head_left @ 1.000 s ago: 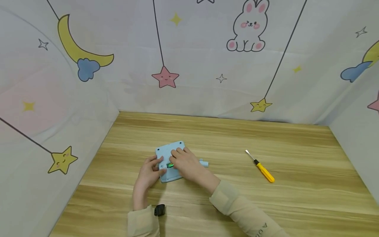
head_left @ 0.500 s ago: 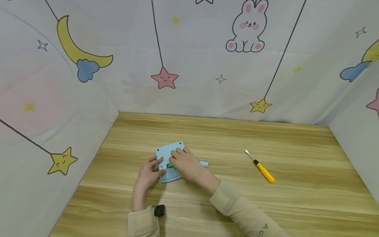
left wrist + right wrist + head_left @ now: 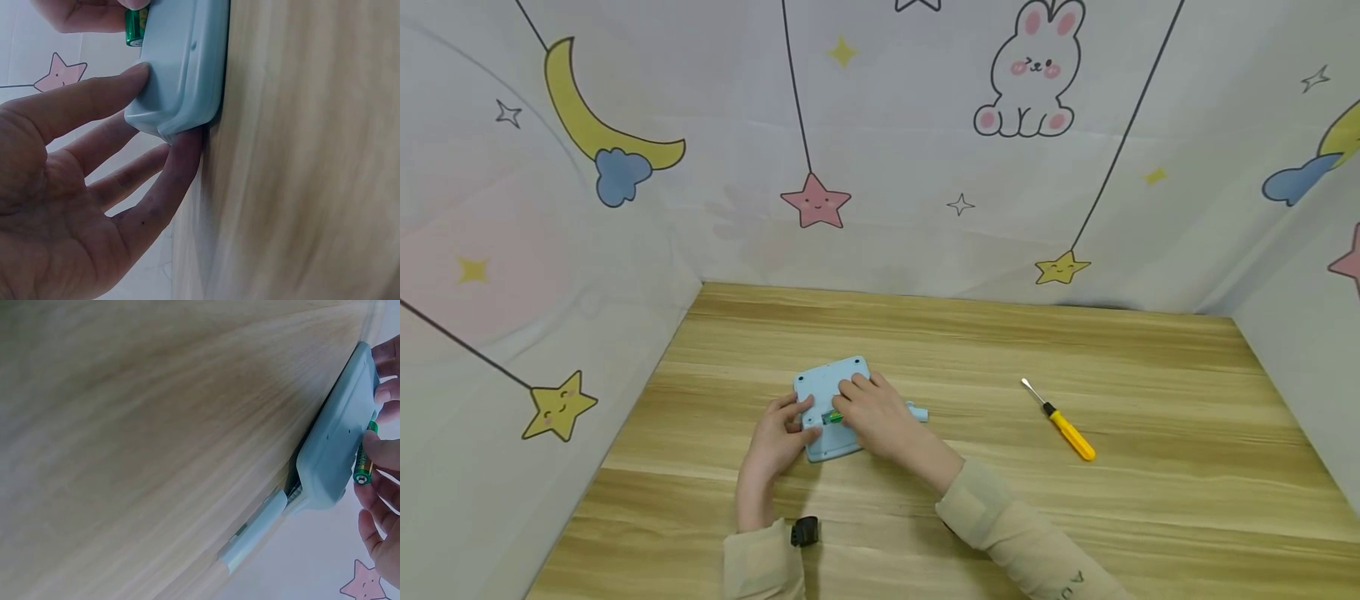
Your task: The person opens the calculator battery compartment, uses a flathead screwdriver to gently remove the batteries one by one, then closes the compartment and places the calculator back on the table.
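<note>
A flat light-blue plastic device [image 3: 823, 387] lies on the table with its screw-holed back upward. My left hand [image 3: 777, 439] grips its left edge; in the left wrist view, the thumb [image 3: 119, 90] presses on top while a finger reaches under the lower edge. Over the back, my right hand [image 3: 880, 421] pinches a green battery [image 3: 362, 467] between thumb and fingers. Part of that battery shows at a slot in the head view. My right hand covers the rest of the slot. A short light-blue tube-like part [image 3: 256, 531] sticks out beyond the device's right side.
A screwdriver [image 3: 1071, 435] with a yellow handle lies to the right on the wooden table [image 3: 1180, 433]. A small black object [image 3: 804, 532] is at the left sleeve's cuff. White cloth walls [image 3: 910, 150] with printed cartoons enclose the table's back and sides.
Both hands stay at the device. My right hand has shifted very slightly to the right, and a little more of the slot shows. The screwdriver has not moved.
</note>
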A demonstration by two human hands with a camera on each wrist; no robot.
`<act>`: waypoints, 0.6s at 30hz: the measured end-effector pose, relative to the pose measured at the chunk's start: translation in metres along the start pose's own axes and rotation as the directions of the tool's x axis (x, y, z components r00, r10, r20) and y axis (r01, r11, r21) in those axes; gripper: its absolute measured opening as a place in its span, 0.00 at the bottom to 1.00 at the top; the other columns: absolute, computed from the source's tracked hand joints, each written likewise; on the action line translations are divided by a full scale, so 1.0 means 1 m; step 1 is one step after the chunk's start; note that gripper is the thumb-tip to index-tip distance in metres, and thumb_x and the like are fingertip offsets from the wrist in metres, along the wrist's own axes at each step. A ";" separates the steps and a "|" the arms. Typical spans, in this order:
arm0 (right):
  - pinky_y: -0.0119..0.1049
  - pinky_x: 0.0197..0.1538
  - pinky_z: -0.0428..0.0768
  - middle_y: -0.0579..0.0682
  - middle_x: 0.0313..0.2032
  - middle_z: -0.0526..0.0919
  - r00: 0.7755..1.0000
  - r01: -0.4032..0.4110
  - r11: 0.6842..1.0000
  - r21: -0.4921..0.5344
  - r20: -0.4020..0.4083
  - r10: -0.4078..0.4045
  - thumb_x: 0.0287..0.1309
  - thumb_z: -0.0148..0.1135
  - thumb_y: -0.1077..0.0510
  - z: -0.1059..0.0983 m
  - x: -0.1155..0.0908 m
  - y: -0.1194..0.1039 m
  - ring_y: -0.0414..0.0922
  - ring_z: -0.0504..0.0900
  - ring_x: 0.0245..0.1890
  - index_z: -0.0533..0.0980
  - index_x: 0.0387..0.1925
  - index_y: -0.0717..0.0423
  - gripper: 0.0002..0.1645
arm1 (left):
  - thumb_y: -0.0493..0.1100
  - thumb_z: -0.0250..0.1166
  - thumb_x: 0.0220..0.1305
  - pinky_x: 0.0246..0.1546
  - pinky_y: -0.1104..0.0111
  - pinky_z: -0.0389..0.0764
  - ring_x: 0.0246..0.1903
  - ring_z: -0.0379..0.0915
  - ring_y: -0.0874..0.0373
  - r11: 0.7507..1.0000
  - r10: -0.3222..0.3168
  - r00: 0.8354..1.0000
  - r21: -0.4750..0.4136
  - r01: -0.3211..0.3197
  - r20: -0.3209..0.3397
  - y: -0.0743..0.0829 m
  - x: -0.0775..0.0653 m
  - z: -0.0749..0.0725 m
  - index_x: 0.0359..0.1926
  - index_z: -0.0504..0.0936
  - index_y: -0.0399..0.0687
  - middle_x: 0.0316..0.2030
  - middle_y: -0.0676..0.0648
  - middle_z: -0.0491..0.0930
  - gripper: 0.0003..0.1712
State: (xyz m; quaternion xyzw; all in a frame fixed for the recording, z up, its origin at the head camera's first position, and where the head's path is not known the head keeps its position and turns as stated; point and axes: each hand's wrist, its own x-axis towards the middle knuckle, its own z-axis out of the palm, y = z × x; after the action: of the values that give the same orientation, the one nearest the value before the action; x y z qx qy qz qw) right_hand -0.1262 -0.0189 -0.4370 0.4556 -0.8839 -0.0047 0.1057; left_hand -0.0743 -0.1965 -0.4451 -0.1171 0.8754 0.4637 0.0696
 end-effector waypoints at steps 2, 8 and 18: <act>0.34 0.42 0.69 0.41 0.40 0.78 1.000 -0.007 1.000 0.006 -0.001 0.007 0.61 0.62 0.48 0.000 -0.001 0.000 0.41 0.71 0.39 0.79 0.43 0.46 0.11 | 0.33 0.66 0.58 0.47 0.58 0.81 0.51 0.74 0.40 1.000 0.002 1.000 0.000 -0.002 -0.001 0.000 0.000 0.000 0.62 0.71 0.34 0.68 0.32 0.59 0.30; 0.35 0.44 0.70 0.42 0.41 0.80 1.000 -0.022 1.000 -0.004 -0.015 0.022 0.62 0.61 0.48 0.001 -0.004 0.002 0.41 0.73 0.41 0.79 0.44 0.46 0.11 | 0.33 0.66 0.58 0.47 0.58 0.80 0.51 0.74 0.40 1.000 0.001 1.000 -0.002 -0.002 -0.005 0.000 0.001 0.001 0.62 0.72 0.34 0.68 0.32 0.60 0.30; 0.34 0.41 0.67 0.42 0.39 0.81 0.998 -0.034 0.999 0.008 -0.058 0.034 0.62 0.58 0.52 0.001 -0.011 0.003 0.41 0.73 0.39 0.79 0.40 0.46 0.07 | 0.33 0.66 0.58 0.48 0.57 0.80 0.52 0.74 0.39 1.000 0.003 1.000 0.000 -0.003 -0.006 0.000 0.000 0.001 0.62 0.72 0.33 0.68 0.32 0.60 0.30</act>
State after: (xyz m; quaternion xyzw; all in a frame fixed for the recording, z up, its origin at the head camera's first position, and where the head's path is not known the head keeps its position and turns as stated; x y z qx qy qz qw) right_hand -0.1226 -0.0081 -0.4402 0.4410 -0.8880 0.0133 0.1299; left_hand -0.0745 -0.1958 -0.4457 -0.1172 0.8759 0.4635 0.0660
